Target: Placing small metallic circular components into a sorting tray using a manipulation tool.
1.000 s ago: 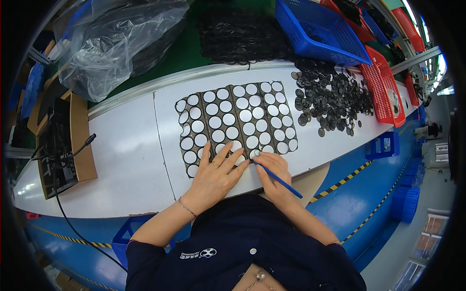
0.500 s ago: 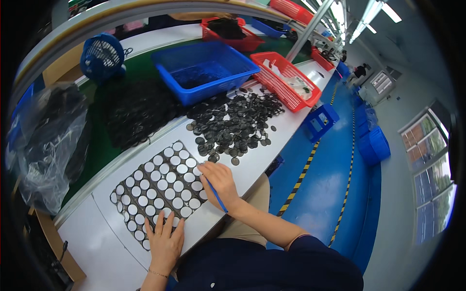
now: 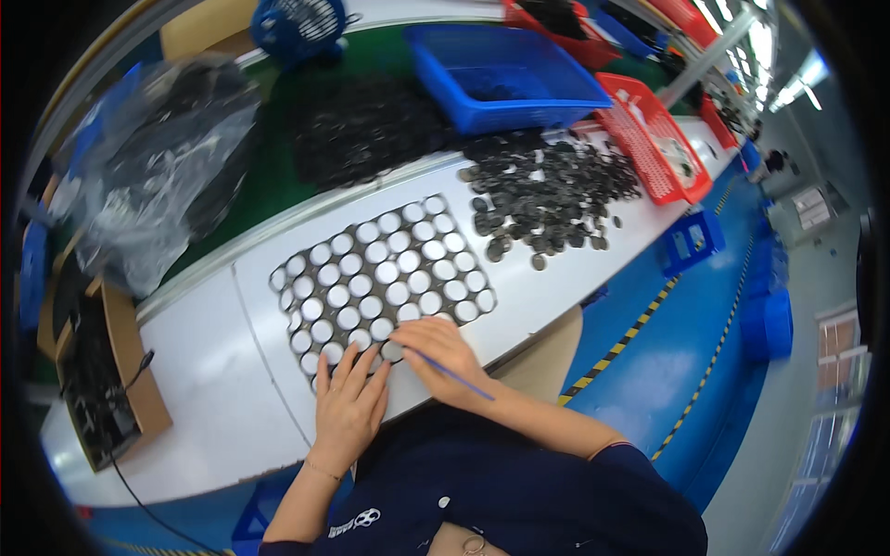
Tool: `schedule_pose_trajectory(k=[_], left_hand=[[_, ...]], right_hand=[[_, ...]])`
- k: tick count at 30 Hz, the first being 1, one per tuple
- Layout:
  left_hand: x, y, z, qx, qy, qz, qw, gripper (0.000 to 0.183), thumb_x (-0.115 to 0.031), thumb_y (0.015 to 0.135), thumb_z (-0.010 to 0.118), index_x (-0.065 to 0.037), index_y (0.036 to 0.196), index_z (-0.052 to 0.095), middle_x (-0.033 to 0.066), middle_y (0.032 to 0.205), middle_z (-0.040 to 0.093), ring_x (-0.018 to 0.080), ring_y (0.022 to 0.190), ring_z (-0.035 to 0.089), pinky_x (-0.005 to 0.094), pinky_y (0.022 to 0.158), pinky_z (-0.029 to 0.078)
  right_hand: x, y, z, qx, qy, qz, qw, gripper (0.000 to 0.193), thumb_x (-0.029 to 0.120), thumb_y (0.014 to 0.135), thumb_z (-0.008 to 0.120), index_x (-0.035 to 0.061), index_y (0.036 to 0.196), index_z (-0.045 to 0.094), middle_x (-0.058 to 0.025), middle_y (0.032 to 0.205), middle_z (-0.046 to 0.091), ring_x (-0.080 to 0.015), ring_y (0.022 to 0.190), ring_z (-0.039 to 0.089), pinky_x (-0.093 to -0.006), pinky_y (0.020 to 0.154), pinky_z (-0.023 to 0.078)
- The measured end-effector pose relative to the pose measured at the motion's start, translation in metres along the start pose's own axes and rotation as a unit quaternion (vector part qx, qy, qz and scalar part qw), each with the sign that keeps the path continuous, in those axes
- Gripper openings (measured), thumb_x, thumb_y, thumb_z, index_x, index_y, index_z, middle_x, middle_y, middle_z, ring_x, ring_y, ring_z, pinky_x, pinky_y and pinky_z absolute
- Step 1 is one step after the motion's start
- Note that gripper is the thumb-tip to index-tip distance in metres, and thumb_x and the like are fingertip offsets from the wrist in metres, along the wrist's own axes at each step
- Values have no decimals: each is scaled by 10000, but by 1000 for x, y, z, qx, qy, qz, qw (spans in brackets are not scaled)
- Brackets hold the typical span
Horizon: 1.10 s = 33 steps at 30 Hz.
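A dark sheet [image 3: 354, 302] with rows of round places lies on the white table, and most places show a white disc [image 3: 398, 293]. My left hand [image 3: 348, 408] rests on its near edge with the fingers spread. Just right of it, my right hand [image 3: 443, 360] is closed around a thin blue stick [image 3: 454, 374], which slants back toward the wrist. The right fingertips are at the sheet's near edge, beside a greyer disc [image 3: 392, 352]. Whether they also pinch something small cannot be made out. Beyond the sheet lies a loose heap of dark round discs [image 3: 556, 199].
Behind the heap stand a blue bin [image 3: 519, 113] and a red basket [image 3: 654, 139]. Black parts [image 3: 366, 130] lie on a green surface. Left are a clear plastic bag [image 3: 158, 185], a cardboard box [image 3: 148, 389] and a blue fan [image 3: 298, 28]. The table's near edge borders my body.
The view has shifted, so the table things sit further right and higher. My right hand has gone from the sheet's right edge to its near edge, close to my left hand.
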<state>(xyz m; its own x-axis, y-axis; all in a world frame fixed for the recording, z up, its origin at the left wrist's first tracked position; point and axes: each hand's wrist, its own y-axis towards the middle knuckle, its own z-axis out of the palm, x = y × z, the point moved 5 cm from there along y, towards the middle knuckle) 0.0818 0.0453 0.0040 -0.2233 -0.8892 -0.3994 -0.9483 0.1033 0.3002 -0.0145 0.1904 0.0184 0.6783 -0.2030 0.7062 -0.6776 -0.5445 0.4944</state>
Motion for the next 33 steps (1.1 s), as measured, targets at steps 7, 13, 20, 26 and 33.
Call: schedule_pose_trajectory(k=[7,13,20,26,33], left_hand=[[6,-14,-3,1,-5,-22,1000,364,-148,893,700,-117,1255,679,74,1363,607,295,1353,500,588,1180,264],[4,-12,0,-11,-1,-18,1000,407,-209,890,726,-163,1292,679,57,1373,598,279,1366,489,619,1172,261],[5,-11,1,-9,2,-15,1000,401,-218,890,729,-164,1284,684,54,1396,586,277,1379,478,627,1169,261],[7,-13,2,-10,-1,-19,1000,380,-206,884,734,-158,1259,696,46,1399,592,273,1375,483,626,1169,261],[6,-13,1,-2,10,-15,1000,353,-197,879,732,-171,1229,707,46,1393,601,275,1371,487,643,1158,260]], right_hand=[[-2,-14,8,71,42,134,987,205,118,963,641,39,1134,721,-137,1131,722,-306,1163,628,-451,1101,383],[-3,-18,8,109,13,139,984,199,156,967,646,65,1120,734,-104,1109,739,-274,1184,638,-475,1123,354],[-3,-18,8,109,5,144,984,195,162,967,647,64,1110,735,-103,1103,739,-273,1185,637,-482,1129,343],[5,-19,12,120,-68,69,988,233,130,924,673,63,1143,715,-104,1145,715,-276,1190,631,-492,1117,346],[-7,9,2,48,-260,-96,960,331,28,871,681,26,1202,672,-129,1208,680,-304,1205,623,-504,1081,382]])
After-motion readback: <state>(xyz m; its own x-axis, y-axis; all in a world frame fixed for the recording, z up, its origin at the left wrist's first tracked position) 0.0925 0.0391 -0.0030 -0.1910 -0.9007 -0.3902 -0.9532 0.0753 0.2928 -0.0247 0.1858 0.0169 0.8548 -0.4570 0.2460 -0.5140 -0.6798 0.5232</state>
